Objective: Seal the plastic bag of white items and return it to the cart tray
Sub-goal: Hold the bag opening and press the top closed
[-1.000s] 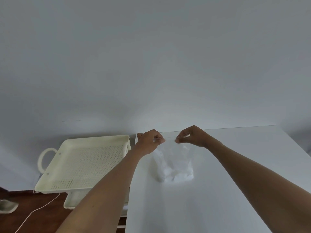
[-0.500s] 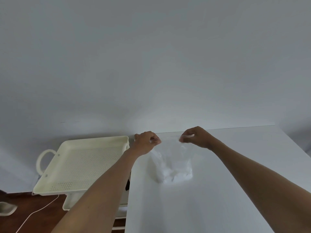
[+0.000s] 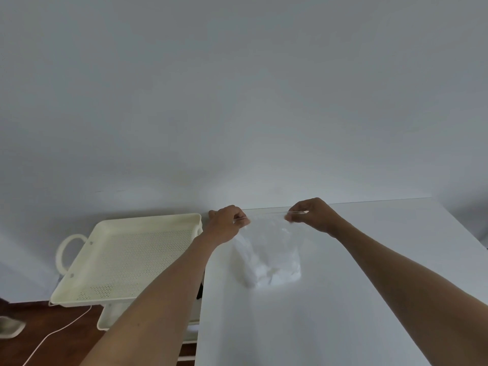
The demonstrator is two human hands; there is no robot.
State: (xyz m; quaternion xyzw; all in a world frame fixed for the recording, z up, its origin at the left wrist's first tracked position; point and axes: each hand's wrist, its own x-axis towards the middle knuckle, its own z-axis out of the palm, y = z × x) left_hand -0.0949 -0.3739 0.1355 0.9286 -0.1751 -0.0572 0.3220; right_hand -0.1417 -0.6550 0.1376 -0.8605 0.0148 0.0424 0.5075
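Observation:
A clear plastic bag (image 3: 269, 257) with white items in its bottom stands on the white table (image 3: 330, 313), near the far left corner. My left hand (image 3: 227, 223) pinches the left end of the bag's top edge. My right hand (image 3: 311, 215) pinches the right end of the same edge, which is stretched taut between them. The cream perforated cart tray (image 3: 126, 257) stands to the left of the table, with nothing in it.
A lower cart tray (image 3: 111, 317) shows beneath the top one, and a loop handle (image 3: 64, 252) sits on the cart's left side. A white cable (image 3: 58, 334) runs over the dark wooden floor. A plain wall stands behind the table.
My hands have moved apart along the bag's top edge, the right one going right, stretching the edge out. The bag's base stays on the table.

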